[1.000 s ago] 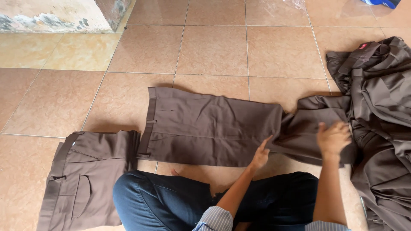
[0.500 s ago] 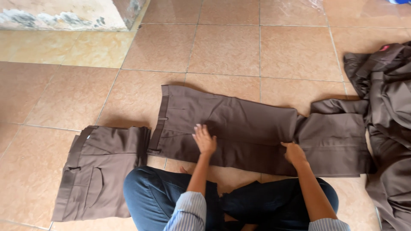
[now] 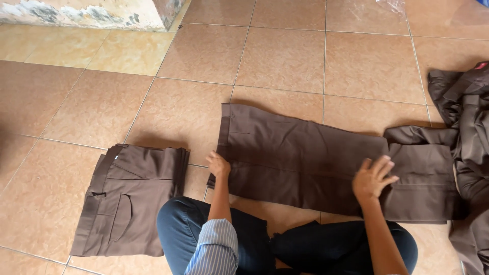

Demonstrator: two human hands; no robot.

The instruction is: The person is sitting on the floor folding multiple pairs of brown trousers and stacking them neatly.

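Observation:
A pair of brown trousers lies flat on the tiled floor in front of me, waistband to the left, legs folded over at the right. My left hand pinches the near corner of the waistband. My right hand rests flat with fingers spread on the trouser legs, near the fold. To the left sits a folded stack of brown trousers. My legs in dark blue jeans are crossed below.
A loose heap of brown garments lies at the right edge. A weathered wall base runs along the top left. Orange floor tiles stretch beyond the trousers.
My left hand slid left from the middle of the trousers to the waistband corner. My right hand moved up onto the trouser legs and spread flat. The view shifted slightly.

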